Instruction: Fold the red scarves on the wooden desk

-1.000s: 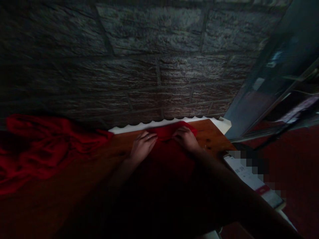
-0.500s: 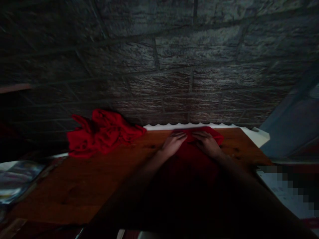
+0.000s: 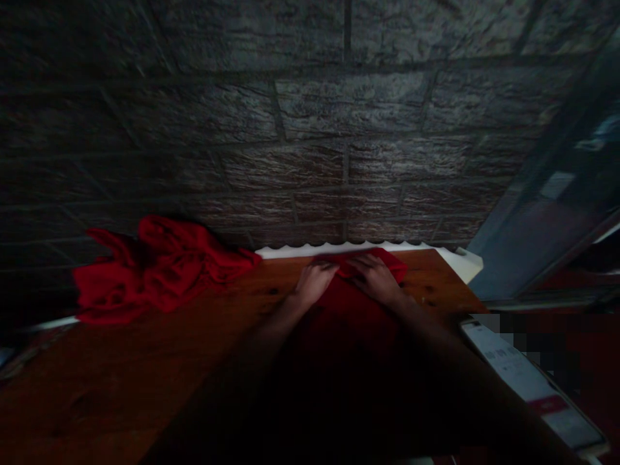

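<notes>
A red cloth [image 3: 356, 307] lies flat on the wooden table [image 3: 159, 361] in front of me, its far edge near the wall. My left hand [image 3: 313, 283] and my right hand [image 3: 375, 278] rest side by side on that far edge. The fingers of both hands curl down onto the fabric and pinch a fold of it. My forearms reach in from the dark lower part of the view and hide the near part of the cloth.
A crumpled heap of red fabric [image 3: 155, 268] lies at the table's back left. A dark brick wall [image 3: 310, 129] with a white scalloped strip [image 3: 339, 247] closes the far side. A white printed card [image 3: 527, 381] sits at the right edge, beside a glass panel [image 3: 542, 213].
The view swung left and then partly back right. My hands have stayed on the cloth's far edge, drawing slightly closer together.
</notes>
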A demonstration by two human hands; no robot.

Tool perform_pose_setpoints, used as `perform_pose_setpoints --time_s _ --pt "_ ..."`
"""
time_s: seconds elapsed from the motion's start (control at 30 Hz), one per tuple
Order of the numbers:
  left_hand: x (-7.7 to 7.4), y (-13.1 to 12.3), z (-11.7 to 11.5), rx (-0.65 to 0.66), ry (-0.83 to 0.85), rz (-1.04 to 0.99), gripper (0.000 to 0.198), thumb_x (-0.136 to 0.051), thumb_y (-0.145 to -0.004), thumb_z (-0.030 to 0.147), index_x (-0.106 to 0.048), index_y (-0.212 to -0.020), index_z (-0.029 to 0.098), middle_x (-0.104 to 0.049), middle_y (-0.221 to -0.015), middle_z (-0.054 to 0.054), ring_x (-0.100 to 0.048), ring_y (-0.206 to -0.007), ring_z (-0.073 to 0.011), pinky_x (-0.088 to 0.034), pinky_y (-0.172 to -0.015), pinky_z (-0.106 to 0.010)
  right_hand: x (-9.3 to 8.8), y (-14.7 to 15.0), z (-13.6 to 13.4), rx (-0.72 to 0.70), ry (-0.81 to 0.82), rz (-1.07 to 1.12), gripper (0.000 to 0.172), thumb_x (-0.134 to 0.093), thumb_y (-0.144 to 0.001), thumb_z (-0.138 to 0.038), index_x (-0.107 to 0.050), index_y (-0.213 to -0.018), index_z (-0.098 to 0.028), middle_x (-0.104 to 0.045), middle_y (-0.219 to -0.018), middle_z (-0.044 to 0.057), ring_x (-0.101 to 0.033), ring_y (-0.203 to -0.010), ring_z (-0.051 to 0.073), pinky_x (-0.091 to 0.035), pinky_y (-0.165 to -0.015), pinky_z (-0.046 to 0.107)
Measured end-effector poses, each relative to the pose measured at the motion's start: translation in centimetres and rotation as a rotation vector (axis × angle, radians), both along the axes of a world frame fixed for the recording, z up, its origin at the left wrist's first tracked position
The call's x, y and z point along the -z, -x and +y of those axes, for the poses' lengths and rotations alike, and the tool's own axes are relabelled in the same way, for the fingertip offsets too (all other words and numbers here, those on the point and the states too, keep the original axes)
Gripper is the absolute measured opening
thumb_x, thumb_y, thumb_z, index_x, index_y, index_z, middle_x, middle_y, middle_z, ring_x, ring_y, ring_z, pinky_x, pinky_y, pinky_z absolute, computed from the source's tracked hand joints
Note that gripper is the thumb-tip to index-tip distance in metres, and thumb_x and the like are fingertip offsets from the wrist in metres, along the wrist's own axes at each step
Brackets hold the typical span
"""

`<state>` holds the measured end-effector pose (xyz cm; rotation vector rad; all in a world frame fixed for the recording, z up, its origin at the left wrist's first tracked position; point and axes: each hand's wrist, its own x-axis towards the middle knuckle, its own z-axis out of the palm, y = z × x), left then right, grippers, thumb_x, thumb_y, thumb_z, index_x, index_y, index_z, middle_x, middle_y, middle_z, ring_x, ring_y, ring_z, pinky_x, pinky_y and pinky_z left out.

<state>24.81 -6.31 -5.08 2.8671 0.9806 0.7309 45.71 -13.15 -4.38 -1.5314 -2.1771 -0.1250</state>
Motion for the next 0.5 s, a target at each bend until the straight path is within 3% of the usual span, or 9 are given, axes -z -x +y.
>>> perform_pose_setpoints --time_s 0.17,0.37,0.5 --pt "0.4 0.1 0.1 -0.047 -0.082 -0.055 0.034 -0.045 -0.100 0.024 -0.067 -0.126 0.024 -0.074 -0.114 -0.005 -0.071 -0.098 -0.0199 -0.055 -0.092 -0.032 0.2 0.1 0.2 0.092 0.031 0.030 0.046 -0.055 -0.087 -0.014 -0.061 -0.133 -0.018 -0.064 -0.130 0.010 -0.053 -0.122 0.026 -0.039 -0.106 0.041" --pt "0.0 0.0 0.2 0.096 -0.134 -0.079 0.032 -0.055 -0.096 0.030 -0.067 -0.124 0.020 -0.070 -0.122 -0.007 -0.062 -0.116 -0.0230 -0.050 -0.104 -0.038 0.7 -0.9 0.6 0.168 0.023 0.084 0.036 -0.051 -0.094 -0.018 -0.067 -0.126 -0.020 -0.070 -0.121 0.009 -0.062 -0.112 0.025 -0.043 -0.104 0.038" --pt "-0.7 0.2 0.2 0.083 -0.112 0.012 0.041 -0.054 -0.094 0.018 -0.060 -0.134 0.021 -0.066 -0.130 -0.007 -0.057 -0.123 -0.0238 -0.045 -0.109 -0.040 0.8 -1.4 0.7 0.166 -0.002 0.130 0.034 -0.047 -0.099 -0.024 -0.068 -0.125 -0.023 -0.071 -0.118 0.007 -0.064 -0.110 0.024 -0.047 -0.102 0.038"
